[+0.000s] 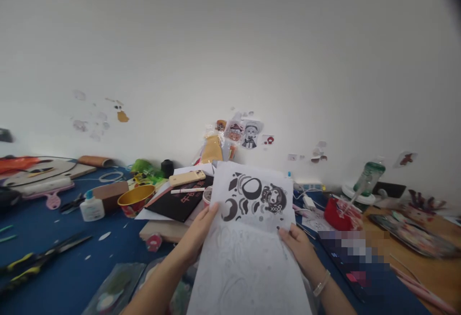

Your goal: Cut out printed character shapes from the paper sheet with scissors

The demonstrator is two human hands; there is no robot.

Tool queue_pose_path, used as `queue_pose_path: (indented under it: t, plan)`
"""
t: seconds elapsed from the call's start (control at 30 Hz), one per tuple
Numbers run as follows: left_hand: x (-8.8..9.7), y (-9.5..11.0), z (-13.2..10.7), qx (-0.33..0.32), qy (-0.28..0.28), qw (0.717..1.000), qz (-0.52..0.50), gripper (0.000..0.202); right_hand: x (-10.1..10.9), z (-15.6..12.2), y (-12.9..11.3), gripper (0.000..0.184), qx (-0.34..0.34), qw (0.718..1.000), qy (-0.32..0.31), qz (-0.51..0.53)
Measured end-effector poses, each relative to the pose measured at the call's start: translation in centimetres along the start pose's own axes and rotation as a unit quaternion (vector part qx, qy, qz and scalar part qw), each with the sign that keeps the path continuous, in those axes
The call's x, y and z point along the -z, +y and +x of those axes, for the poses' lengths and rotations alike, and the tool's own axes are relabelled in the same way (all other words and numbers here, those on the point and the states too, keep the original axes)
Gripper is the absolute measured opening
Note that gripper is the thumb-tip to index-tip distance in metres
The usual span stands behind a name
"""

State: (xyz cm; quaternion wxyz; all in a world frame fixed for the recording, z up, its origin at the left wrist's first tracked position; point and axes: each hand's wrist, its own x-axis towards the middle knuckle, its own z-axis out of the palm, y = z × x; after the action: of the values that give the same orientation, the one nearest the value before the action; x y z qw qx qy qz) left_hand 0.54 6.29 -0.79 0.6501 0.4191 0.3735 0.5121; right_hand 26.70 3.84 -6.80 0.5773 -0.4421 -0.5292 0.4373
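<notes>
A white sheet printed with grey and black shapes and a cartoon figure (252, 197) is held up in front of me. Below it, a paler sheet with faint outlines (248, 267) hangs down toward the bottom of the view; whether the two are joined I cannot tell. My left hand (204, 224) pinches the left edge of the printed sheet. On the other side, my right hand (298, 245), with a clear band at the wrist, grips its lower right edge. Both hands have fingers closed on paper. Under the left forearm lies a clear plastic bag (120, 281).
Scissors with yellow-black handles (39, 262), a glue bottle (91, 208) and a gold-lined bowl (137, 200) are at left. A phone (187, 177) rests on a black folder (176, 202). At right are a red container (340, 214), a green-topped bottle (369, 178) and a tray (414, 236).
</notes>
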Motion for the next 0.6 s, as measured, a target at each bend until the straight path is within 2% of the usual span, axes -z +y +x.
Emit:
queue_pose_path:
  t: [0.1,0.23,0.3,0.47,0.6]
  plan:
    - [0.1,-0.2,0.2,0.009,-0.03,0.999,-0.017,0.036,0.2,0.4,0.2,0.033,-0.003,0.999,0.038,0.038]
    - [0.1,-0.3,0.3,0.005,-0.1,0.995,0.009,0.036,1.0,0.8,0.0,0.036,-0.012,0.992,0.085,0.088]
    - [-0.1,-0.4,0.1,0.003,-0.108,0.994,0.008,0.037,1.3,0.9,-0.1,0.034,-0.017,0.991,0.102,0.087]
    - [-0.3,-0.6,0.2,-0.014,-0.08,0.996,0.045,0.041,1.9,1.0,-0.3,0.036,-0.043,0.993,0.103,0.042]
    - [0.8,0.0,0.8,-0.09,0.003,0.995,0.041,0.043,4.0,1.4,-0.1,0.04,-0.039,0.988,0.15,-0.023]
